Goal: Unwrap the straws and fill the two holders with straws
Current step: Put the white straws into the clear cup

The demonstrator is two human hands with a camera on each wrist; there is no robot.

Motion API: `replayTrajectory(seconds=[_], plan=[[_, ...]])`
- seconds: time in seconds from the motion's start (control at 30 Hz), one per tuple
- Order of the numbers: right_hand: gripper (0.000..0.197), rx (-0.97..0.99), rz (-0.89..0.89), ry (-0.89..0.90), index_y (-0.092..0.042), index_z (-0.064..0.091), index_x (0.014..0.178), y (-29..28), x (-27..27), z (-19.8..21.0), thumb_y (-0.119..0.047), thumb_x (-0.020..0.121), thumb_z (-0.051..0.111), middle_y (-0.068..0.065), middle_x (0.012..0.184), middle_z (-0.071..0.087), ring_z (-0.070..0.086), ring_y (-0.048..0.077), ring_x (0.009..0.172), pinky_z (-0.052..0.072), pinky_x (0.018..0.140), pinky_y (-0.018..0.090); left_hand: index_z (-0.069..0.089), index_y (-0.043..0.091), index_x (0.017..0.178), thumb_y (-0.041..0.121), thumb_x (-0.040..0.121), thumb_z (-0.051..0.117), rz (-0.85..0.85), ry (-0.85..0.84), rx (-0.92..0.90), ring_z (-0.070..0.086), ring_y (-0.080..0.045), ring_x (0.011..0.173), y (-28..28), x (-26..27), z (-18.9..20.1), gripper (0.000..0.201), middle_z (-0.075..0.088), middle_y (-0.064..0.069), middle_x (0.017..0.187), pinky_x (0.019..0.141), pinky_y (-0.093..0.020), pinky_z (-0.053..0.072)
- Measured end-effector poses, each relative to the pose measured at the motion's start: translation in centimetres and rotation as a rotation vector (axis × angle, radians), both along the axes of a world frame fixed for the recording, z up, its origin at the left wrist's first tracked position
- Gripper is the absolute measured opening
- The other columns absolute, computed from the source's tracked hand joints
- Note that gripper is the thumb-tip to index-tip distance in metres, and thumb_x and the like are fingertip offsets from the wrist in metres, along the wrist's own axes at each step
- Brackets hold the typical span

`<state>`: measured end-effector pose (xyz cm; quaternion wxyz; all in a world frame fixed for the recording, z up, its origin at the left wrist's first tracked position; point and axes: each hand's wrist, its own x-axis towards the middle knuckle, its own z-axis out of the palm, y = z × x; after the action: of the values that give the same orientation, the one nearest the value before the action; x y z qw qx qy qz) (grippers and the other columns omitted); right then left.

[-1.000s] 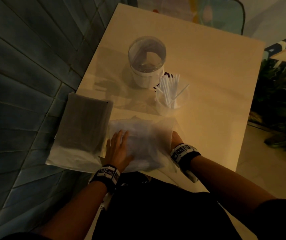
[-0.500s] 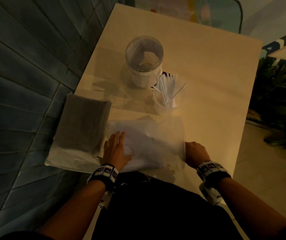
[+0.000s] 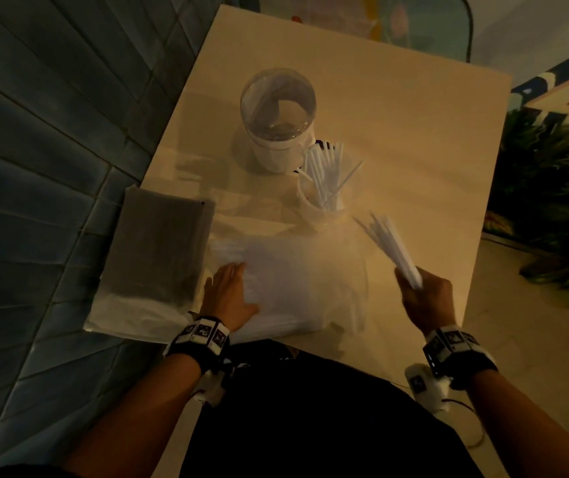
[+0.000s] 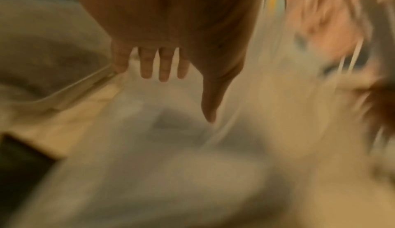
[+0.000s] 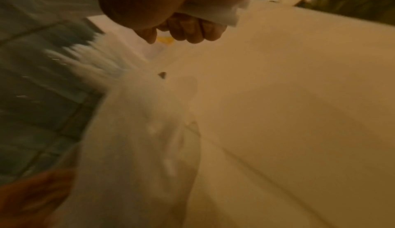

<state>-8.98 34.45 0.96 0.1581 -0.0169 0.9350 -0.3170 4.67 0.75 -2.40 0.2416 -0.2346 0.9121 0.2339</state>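
**Bundle of straws drawn clear of the wrapper**

The right hand (image 3: 426, 300), half a second ago level with the open edge of the plastic wrapper (image 3: 297, 281), now holds a fistful of white straws (image 3: 391, 250) above the table (image 3: 414, 132), fingers curled round their lower ends and the tips fanning toward the clear holder (image 3: 326, 205). That holder already stands partly filled with white straws; the taller covered container (image 3: 278, 132) behind it shows none. The left hand (image 3: 229, 293) lies flat, fingers straight, pressing the wrapper down, as before. A second pack of dark straws (image 3: 159, 250) lies unopened to the left. Judged from this, extraction has succeeded; insertion into a holder comes next.
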Motion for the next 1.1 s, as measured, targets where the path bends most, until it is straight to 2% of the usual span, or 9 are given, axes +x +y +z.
replayTrajectory(seconds=[0.07, 0.13, 0.27, 0.43, 0.53, 0.7, 0.83, 0.97, 1.1], plan=[[0.024, -0.056, 0.16, 0.002, -0.006, 0.062, 0.073, -2.5, -0.4, 1.0, -0.017, 0.094, 0.063, 0.009, 0.057, 0.058, 0.053, 0.028, 0.05, 0.037, 0.051, 0.036, 0.041, 0.02, 0.143, 0.039, 0.082, 0.074, 0.141, 0.234, 0.221, 0.045, -0.022, 0.133, 0.2, -1.3, 2.4, 0.072, 0.045, -0.004, 0.146, 0.112, -0.043, 0.038], [0.024, -0.081, 0.347, 0.058, -0.016, 0.054, 0.069, -5.0, -0.5, 2.0, -0.022, 0.091, 0.061, 0.0, 0.055, 0.051, 0.048, 0.025, 0.048, 0.032, 0.049, 0.032, 0.053, 0.026, 0.13, 0.051, 0.084, 0.066, 0.37, 0.509, 0.521, 0.054, -0.013, 0.125, 0.5, -2.9, 6.0, 0.054, 0.058, 0.002, 0.134, 0.109, -0.043, 0.043], [0.021, -0.095, 0.62, 0.114, -0.027, 0.048, 0.069, -9.6, -0.3, 3.9, -0.029, 0.084, 0.062, -0.001, 0.056, 0.053, 0.05, 0.028, 0.049, 0.026, 0.053, 0.026, 0.056, 0.025, 0.125, 0.077, 0.08, 0.052, 0.621, 0.758, 0.943, 0.057, -0.018, 0.126, 0.8, -5.6, 13.6, 0.07, 0.062, -0.002, 0.133, 0.105, -0.038, 0.046], [0.015, -0.075, 0.803, 0.095, -0.021, 0.057, 0.076, -13.9, 0.5, 4.3, -0.029, 0.085, 0.065, 0.003, 0.063, 0.06, 0.055, 0.032, 0.056, 0.031, 0.054, 0.029, 0.064, 0.023, 0.116, 0.056, 0.094, 0.044, 0.422, 0.699, 0.835, 0.061, -0.016, 0.119, 2.4, -6.5, 15.9, 0.044, 0.068, 0.001, 0.121, 0.106, -0.047, 0.045], [0.015, -0.148, 0.801, 0.049, -0.02, 0.059, 0.079, -15.3, 1.0, 4.4, -0.029, 0.089, 0.064, 0.005, 0.064, 0.06, 0.055, 0.033, 0.058, 0.031, 0.056, 0.03, 0.066, 0.019, 0.112, 0.053, 0.094, 0.043, 0.369, 0.689, 0.811, 0.064, -0.016, 0.114, 3.2, -6.4, 15.1, 0.045, 0.071, 0.001, 0.115, 0.103, -0.044, 0.048], [0.038, -0.4, 0.535, -0.048, -0.03, 0.049, 0.06, -15.9, 0.1, 6.0, -0.032, 0.095, 0.062, -0.007, 0.049, 0.046, 0.04, 0.009, 0.044, 0.028, 0.049, 0.022, 0.068, 0.02, 0.11, 0.054, 0.101, 0.029, 0.765, 0.639, 1.043, 0.067, -0.017, 0.109, 1.8, -6.9, 13.0, 0.052, 0.074, -0.002, 0.109, 0.103, -0.045, 0.047], [0.043, -0.684, 0.366, -0.088, -0.031, 0.049, 0.057, -17.4, -0.7, 9.2, -0.019, 0.095, 0.065, -0.012, 0.048, 0.045, 0.041, 0.002, 0.045, 0.034, 0.051, 0.026, 0.069, 0.02, 0.102, 0.064, 0.091, 0.041, 0.831, 0.232, 0.978, 0.068, -0.023, 0.104, 2.7, -6.5, 11.1, 0.053, 0.076, 0.002, 0.097, 0.097, -0.045, 0.051], [0.047, -0.925, 0.289, -0.192, 0.006, 0.046, 0.061, -19.1, -0.3, 10.3, -0.024, 0.093, 0.064, 0.022, 0.055, 0.043, 0.044, 0.034, 0.049, 0.038, 0.05, 0.043, 0.069, 0.024, 0.103, 0.056, 0.098, 0.041, 0.908, 0.086, 1.257, 0.071, -0.021, 0.096, 5.0, -6.2, 10.9, 0.042, 0.075, 0.0, 0.1, 0.086, -0.043, 0.056], [0.043, -0.876, 0.277, -0.213, -0.017, 0.041, 0.056, -19.4, 0.6, 9.2, -0.024, 0.091, 0.064, -0.002, 0.052, 0.038, 0.038, 0.018, 0.05, 0.036, 0.052, 0.039, 0.068, 0.02, 0.101, 0.03, 0.103, 0.039, 1.175, 0.201, 1.393, 0.072, -0.012, 0.068, 6.6, -7.7, 10.4, 0.031, 0.074, -0.004, 0.073, 0.055, -0.024, 0.056]])
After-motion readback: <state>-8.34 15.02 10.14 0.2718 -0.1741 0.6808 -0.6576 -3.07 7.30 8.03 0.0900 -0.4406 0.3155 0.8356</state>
